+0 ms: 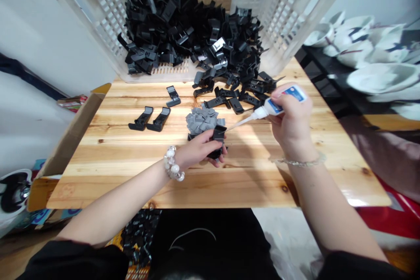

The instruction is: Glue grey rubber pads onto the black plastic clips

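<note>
My left hand (200, 148) grips a black plastic clip (219, 135) over the middle of the table. In my right hand (293, 122) is a white glue bottle (287, 98) with a blue label, tilted down to the left. Its long thin nozzle (244, 121) ends right at the upper edge of the held clip; whether it touches I cannot tell. Just behind my left hand lies a heap of small grey pads (201, 119). Left of the heap, two black clips (159, 119) rest side by side, with another clip (173, 96) farther back.
A white plastic basket (157, 74) lies at the back, black clips (183, 22) spilling out onto the wooden table (114, 175). At the left edge stands a cardboard box (70, 131). White bowl-like shells (383, 76) sit on a dark rack at right. More black parts (141, 232) are below the table.
</note>
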`<action>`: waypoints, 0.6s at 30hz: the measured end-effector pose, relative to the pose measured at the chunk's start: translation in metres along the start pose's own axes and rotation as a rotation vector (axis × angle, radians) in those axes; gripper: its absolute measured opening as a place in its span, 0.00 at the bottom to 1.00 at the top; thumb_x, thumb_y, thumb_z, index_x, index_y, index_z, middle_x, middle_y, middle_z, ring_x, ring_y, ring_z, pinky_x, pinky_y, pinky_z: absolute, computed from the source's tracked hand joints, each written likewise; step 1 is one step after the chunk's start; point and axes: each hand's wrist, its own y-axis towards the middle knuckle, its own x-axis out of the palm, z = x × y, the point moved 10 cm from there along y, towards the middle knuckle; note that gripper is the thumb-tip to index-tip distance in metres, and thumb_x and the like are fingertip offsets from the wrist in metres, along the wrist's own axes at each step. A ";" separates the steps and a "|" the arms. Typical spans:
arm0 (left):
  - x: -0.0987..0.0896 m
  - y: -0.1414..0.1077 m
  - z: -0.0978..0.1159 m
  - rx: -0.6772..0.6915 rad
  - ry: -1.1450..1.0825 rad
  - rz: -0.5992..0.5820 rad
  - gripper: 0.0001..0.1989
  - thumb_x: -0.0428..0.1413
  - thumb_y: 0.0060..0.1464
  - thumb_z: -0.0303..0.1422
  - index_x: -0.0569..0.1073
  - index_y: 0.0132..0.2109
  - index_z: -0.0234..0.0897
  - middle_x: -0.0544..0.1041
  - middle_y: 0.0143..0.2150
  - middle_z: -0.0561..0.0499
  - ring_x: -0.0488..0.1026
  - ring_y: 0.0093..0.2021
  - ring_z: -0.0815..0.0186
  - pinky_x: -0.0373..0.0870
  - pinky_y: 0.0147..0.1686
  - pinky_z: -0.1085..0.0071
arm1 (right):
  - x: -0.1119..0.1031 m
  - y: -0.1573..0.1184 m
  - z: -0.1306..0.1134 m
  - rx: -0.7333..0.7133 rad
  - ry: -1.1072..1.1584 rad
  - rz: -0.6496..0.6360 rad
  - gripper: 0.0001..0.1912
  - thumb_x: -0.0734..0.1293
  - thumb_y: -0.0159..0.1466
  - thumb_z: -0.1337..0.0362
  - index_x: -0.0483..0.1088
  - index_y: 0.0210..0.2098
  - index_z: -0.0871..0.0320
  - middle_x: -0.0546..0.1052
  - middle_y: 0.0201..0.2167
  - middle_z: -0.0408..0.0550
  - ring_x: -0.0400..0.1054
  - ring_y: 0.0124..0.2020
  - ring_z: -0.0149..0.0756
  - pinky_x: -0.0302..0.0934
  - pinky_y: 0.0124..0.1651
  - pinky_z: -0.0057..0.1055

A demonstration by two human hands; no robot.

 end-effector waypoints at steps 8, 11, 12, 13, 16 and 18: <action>0.000 0.002 0.001 0.015 -0.012 -0.009 0.11 0.54 0.57 0.30 0.65 0.46 0.34 0.74 0.33 0.50 0.76 0.28 0.69 0.75 0.27 0.72 | 0.000 0.001 -0.001 -0.003 0.006 -0.007 0.06 0.67 0.50 0.71 0.66 0.21 0.55 0.56 0.14 0.37 0.44 0.14 0.23 0.32 0.15 0.28; -0.001 0.001 0.000 0.012 -0.008 0.000 0.10 0.54 0.57 0.30 0.65 0.47 0.34 0.74 0.33 0.50 0.76 0.29 0.68 0.75 0.27 0.71 | 0.000 0.001 -0.001 -0.006 0.001 -0.008 0.06 0.67 0.50 0.70 0.67 0.21 0.54 0.56 0.15 0.38 0.44 0.14 0.24 0.32 0.15 0.28; -0.001 0.001 0.000 0.008 -0.006 0.003 0.10 0.53 0.57 0.29 0.65 0.47 0.34 0.74 0.33 0.50 0.76 0.29 0.68 0.75 0.27 0.71 | 0.000 0.001 -0.001 -0.005 -0.003 -0.007 0.06 0.68 0.50 0.70 0.67 0.21 0.54 0.55 0.15 0.38 0.43 0.14 0.25 0.32 0.15 0.28; -0.002 0.002 0.000 0.007 -0.005 0.004 0.10 0.53 0.58 0.29 0.65 0.47 0.34 0.74 0.33 0.50 0.76 0.29 0.68 0.75 0.27 0.71 | -0.001 0.001 -0.001 -0.003 -0.008 -0.004 0.06 0.68 0.50 0.69 0.67 0.21 0.54 0.55 0.15 0.38 0.43 0.14 0.25 0.32 0.15 0.28; -0.001 0.002 -0.001 0.010 0.000 -0.004 0.10 0.52 0.59 0.29 0.65 0.47 0.34 0.74 0.33 0.50 0.76 0.29 0.68 0.75 0.28 0.71 | -0.002 0.001 0.000 0.004 -0.036 0.010 0.06 0.70 0.49 0.66 0.67 0.21 0.53 0.55 0.15 0.38 0.43 0.14 0.26 0.32 0.15 0.28; -0.002 0.002 -0.001 0.011 0.001 -0.003 0.09 0.52 0.59 0.29 0.65 0.47 0.34 0.74 0.33 0.50 0.76 0.29 0.68 0.75 0.28 0.70 | -0.003 0.001 0.000 0.007 -0.058 0.016 0.07 0.70 0.49 0.65 0.66 0.21 0.52 0.55 0.15 0.39 0.43 0.15 0.26 0.33 0.15 0.29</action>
